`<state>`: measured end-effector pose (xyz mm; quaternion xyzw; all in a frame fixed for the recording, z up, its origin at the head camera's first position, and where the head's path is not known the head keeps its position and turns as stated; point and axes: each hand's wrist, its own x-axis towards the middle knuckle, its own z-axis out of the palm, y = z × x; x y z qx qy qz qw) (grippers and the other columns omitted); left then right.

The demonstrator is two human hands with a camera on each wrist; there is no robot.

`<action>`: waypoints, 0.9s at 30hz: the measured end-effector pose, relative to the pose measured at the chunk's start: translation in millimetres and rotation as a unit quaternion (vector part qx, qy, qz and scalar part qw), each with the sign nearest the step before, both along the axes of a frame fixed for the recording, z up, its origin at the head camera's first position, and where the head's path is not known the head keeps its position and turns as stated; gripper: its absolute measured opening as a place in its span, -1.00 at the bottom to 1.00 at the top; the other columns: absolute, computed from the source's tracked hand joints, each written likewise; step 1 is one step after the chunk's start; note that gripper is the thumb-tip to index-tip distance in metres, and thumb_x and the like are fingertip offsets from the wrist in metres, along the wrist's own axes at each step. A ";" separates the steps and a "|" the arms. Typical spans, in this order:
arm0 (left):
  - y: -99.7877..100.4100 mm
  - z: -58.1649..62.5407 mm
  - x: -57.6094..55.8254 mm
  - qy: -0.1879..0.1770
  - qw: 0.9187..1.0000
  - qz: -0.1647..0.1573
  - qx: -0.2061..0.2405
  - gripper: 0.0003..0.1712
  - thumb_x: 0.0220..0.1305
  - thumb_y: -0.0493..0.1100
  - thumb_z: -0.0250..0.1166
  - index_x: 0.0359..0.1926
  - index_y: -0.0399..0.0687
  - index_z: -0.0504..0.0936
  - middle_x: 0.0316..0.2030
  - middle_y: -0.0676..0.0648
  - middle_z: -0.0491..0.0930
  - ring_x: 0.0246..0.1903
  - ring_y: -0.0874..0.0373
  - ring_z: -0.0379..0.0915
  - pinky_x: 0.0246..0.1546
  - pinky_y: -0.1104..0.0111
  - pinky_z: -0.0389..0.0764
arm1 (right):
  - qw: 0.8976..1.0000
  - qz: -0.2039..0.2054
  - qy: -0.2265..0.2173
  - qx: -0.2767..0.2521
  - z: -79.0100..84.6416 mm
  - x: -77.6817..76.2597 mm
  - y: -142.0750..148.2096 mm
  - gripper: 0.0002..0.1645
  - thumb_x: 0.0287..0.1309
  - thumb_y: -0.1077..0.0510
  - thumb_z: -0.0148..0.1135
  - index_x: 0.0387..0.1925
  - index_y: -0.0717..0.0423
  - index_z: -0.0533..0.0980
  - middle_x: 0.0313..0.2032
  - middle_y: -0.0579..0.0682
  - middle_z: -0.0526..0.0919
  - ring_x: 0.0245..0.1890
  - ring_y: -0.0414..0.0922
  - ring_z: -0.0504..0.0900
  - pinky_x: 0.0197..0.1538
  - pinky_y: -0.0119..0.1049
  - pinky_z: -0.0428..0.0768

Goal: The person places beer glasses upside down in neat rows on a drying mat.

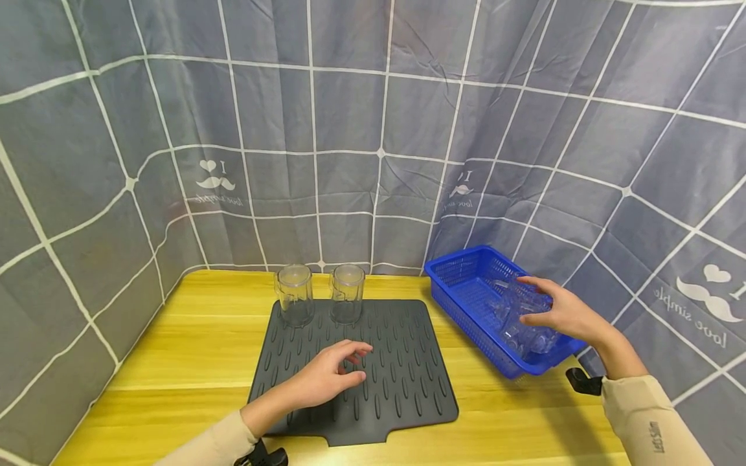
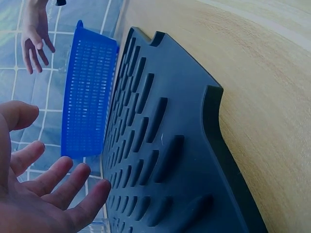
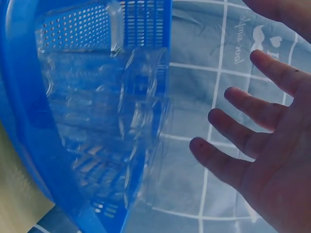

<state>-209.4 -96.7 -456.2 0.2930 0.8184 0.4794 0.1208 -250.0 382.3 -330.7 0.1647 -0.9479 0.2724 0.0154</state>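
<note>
Glass mugs [image 1: 513,330] lie close together in the near end of the blue basket [image 1: 466,325], to the right of the dark mat [image 1: 408,369]. In the right wrist view their long axes run across the picture, roughly side by side (which ends are the mouths, I cannot tell). The basket's own length slants from far left to near right.

The right hand [image 1: 562,314] is over that near end; its fingers are spread with clear gaps, the thumb apart from them, and the right wrist view shows it apart from the glass. The left hand [image 1: 326,378] hovers above the mat, its fingers loosely bent and a little separated.

At the mat's far edge stand two more, the left mug [image 1: 296,303] and the right mug [image 1: 347,303], just apart, long axes vertical, handles pointing left. The mat lies on the yellow wooden table [image 1: 169,362], its tab towards the person, before a grey checked curtain [image 1: 350,116].
</note>
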 end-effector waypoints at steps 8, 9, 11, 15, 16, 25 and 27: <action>-0.7 0.6 -0.1 -0.001 1.000 0.002 -0.001 -0.48 0.45 0.07 0.24 0.36 0.21 0.43 0.20 0.03 0.49 0.18 -0.12 0.46 0.00 0.20 0.59 | 1.000 -0.016 -0.017 0.012 -6.3 -1.2 8.1 -0.03 0.08 -0.01 0.50 0.45 0.16 0.27 0.40 0.42 0.27 0.33 0.44 0.27 0.22 0.40 0.34; -0.6 0.7 0.0 -0.002 1.000 0.002 0.000 -0.48 0.45 0.07 0.24 0.36 0.21 0.43 0.20 0.03 0.49 0.18 -0.12 0.46 0.00 0.20 0.59 | 1.000 -0.017 -0.021 0.012 -7.8 -1.6 9.4 -0.02 0.09 -0.02 0.50 0.45 0.17 0.27 0.40 0.42 0.26 0.33 0.44 0.27 0.21 0.41 0.35; -0.5 0.8 0.3 -0.005 1.000 0.001 0.001 -0.48 0.45 0.07 0.24 0.36 0.20 0.43 0.20 0.02 0.49 0.18 -0.11 0.46 0.00 0.20 0.59 | 0.999 -0.019 -0.028 0.010 -10.7 -2.1 11.6 -0.03 0.12 -0.04 0.48 0.46 0.17 0.25 0.40 0.42 0.26 0.33 0.44 0.26 0.20 0.42 0.36; -0.1 1.0 1.4 -0.012 1.000 -0.001 -0.002 -0.48 0.45 0.07 0.23 0.37 0.19 0.43 0.20 0.02 0.49 0.18 -0.10 0.46 0.00 0.21 0.59 | 0.999 -0.019 -0.033 0.006 -16.8 -2.4 16.5 -0.05 0.16 -0.02 0.45 0.46 0.19 0.25 0.38 0.42 0.29 0.32 0.44 0.28 0.16 0.41 0.40; 0.0 1.0 1.7 -0.014 1.000 -0.002 -0.002 -0.48 0.45 0.07 0.23 0.37 0.18 0.43 0.20 0.02 0.49 0.18 -0.10 0.46 0.00 0.21 0.59 | 0.999 -0.018 -0.033 0.005 -17.9 -2.3 17.1 -0.06 0.16 -0.01 0.44 0.46 0.19 0.25 0.38 0.42 0.30 0.31 0.45 0.28 0.16 0.41 0.40; -0.2 2.6 2.6 -0.016 1.000 -0.003 -0.002 -0.48 0.46 0.05 0.23 0.37 0.15 0.42 0.20 0.01 0.49 0.18 -0.13 0.45 0.00 0.20 0.59 | 0.999 -0.018 -0.045 -0.002 -24.5 -3.3 21.3 -0.05 0.18 -0.04 0.43 0.47 0.20 0.24 0.39 0.40 0.30 0.32 0.44 0.28 0.15 0.36 0.43; -0.3 2.2 2.3 -0.017 1.000 -0.005 -0.001 -0.48 0.46 0.04 0.23 0.37 0.14 0.43 0.20 0.01 0.49 0.18 -0.13 0.45 0.00 0.19 0.59 | 0.998 -0.022 -0.056 -0.005 -26.4 -2.9 21.9 -0.05 0.20 -0.06 0.42 0.49 0.18 0.22 0.41 0.39 0.27 0.35 0.43 0.25 0.18 0.38 0.40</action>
